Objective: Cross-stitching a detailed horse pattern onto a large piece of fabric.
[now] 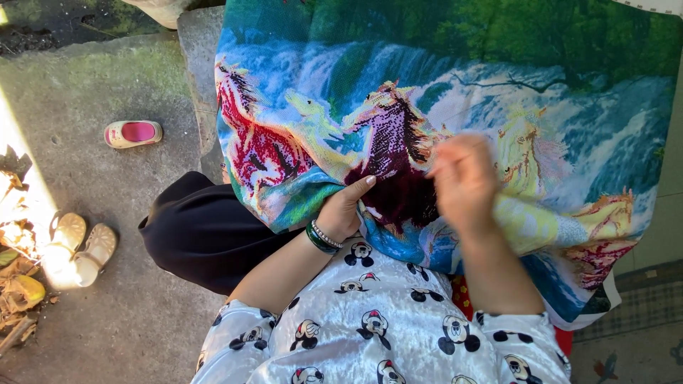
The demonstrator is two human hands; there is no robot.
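Observation:
A large cross-stitch canvas (441, 85) with horses, a waterfall and green trees lies spread over my lap. My left hand (345, 210) grips its lower edge beside the dark purple horse, thumb on top and fingers tucked beneath; green and silver bangles circle the wrist. My right hand (462, 178) hovers over the canvas next to the purple horse, blurred with motion, fingers pinched together. Whether it holds a needle or thread is too blurred to tell.
A small pink shoe (133, 133) lies on the concrete floor at the left. A pair of beige sandals (82, 249) sits near dry leaves (18, 284) in a sunlit patch. A patterned mat (633, 313) shows at the lower right.

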